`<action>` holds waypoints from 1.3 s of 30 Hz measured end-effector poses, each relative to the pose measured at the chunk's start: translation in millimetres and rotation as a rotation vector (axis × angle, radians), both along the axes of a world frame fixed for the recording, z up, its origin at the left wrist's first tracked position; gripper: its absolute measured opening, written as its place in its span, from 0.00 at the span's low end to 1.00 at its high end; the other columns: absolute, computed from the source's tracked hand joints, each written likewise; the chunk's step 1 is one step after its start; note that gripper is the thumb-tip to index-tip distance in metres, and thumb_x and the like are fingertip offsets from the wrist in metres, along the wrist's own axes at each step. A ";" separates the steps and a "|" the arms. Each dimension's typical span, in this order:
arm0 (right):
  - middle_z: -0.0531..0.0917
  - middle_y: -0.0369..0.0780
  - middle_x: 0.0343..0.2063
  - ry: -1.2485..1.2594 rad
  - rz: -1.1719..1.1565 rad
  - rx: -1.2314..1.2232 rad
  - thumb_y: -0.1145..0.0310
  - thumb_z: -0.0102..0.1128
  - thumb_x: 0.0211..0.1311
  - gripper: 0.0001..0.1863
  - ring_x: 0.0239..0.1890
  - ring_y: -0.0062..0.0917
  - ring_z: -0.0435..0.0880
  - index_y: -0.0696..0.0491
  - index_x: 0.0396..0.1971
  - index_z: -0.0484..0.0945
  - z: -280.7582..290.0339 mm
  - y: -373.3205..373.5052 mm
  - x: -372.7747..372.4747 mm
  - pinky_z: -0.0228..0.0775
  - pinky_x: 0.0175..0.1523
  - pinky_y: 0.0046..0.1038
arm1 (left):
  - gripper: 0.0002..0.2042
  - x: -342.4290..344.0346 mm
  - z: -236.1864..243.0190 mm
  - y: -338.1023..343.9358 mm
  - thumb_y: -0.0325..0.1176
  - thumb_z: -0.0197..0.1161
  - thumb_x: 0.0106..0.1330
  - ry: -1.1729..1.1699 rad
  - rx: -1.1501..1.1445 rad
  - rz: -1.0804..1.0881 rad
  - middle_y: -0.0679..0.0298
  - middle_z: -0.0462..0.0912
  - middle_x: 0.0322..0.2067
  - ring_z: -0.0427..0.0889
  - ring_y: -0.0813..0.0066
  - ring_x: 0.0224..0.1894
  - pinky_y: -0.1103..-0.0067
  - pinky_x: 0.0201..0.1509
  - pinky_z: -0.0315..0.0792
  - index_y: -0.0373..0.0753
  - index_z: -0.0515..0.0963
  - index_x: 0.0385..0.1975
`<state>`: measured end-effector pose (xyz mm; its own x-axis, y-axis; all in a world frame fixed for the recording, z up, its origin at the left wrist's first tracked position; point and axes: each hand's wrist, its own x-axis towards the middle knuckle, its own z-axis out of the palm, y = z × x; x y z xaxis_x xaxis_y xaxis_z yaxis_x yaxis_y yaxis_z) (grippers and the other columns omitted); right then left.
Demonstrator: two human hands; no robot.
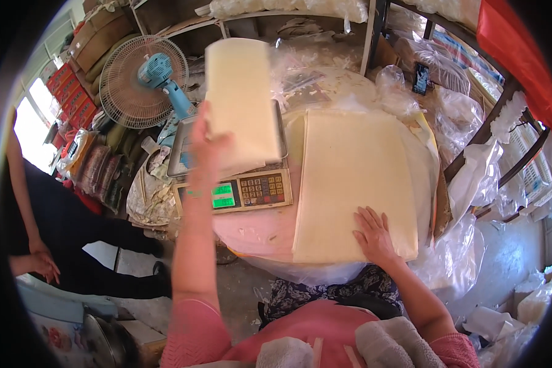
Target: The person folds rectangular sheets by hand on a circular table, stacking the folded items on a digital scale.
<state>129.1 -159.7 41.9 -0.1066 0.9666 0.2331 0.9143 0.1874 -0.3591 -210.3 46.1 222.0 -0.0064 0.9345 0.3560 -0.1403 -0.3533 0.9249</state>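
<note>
My left hand (210, 144) grips the left edge of a folded stack of thin pale-yellow sheets (242, 98). That stack is over the metal pan (176, 150) of a digital scale (267, 190); whether it touches the pan I cannot tell. The hand is a little smeared by motion, its thumb across the front of the sheets. Farther right, a larger flat pile of similar pale-yellow sheets (352, 178) lies on the table, and my right hand (375, 236) rests on its near right part with fingers spread.
A blue fan (156, 70) stands at the back left. Clear plastic wrapping (454, 116) and a phone (421, 78) lie beyond the pile on the right, beside a dark metal rack (481, 141). Another person (61, 214) in dark clothes is at the left. The round table has a pinkish cover (251, 233).
</note>
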 end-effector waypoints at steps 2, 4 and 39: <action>0.67 0.42 0.65 -0.002 -0.006 0.046 0.63 0.56 0.66 0.24 0.69 0.41 0.61 0.54 0.59 0.71 -3.1 -1.1 -4.7 0.47 0.70 0.57 | 0.38 -42.9 17.8 37.1 0.16 0.59 0.53 -0.033 -0.043 -0.028 0.58 0.77 0.54 0.80 0.72 0.48 0.78 0.53 0.74 0.30 0.58 0.69; 0.67 0.42 0.65 0.002 0.006 0.053 0.63 0.56 0.66 0.24 0.69 0.40 0.61 0.54 0.60 0.71 -3.9 -0.6 -10.0 0.47 0.70 0.57 | 0.38 -75.2 11.5 60.7 0.17 0.60 0.53 0.078 -0.135 0.003 0.58 0.79 0.51 0.80 0.72 0.46 0.78 0.52 0.73 0.28 0.59 0.68; 0.68 0.60 0.62 1.544 1.612 0.272 0.46 0.40 0.75 0.40 0.67 0.47 0.66 0.74 0.62 0.62 274.1 7.4 -170.4 0.55 0.70 0.41 | 0.35 -1.7 -63.9 100.1 0.68 0.38 0.69 1.535 -0.094 0.361 0.60 0.46 0.75 0.37 0.50 0.77 0.47 0.74 0.33 0.58 0.55 0.73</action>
<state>-41.3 -152.4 316.0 -0.1872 0.2258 0.9560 -0.8738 0.4064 -0.2671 -212.0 146.2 158.1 0.0735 0.9817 0.1757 0.9881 -0.0955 0.1203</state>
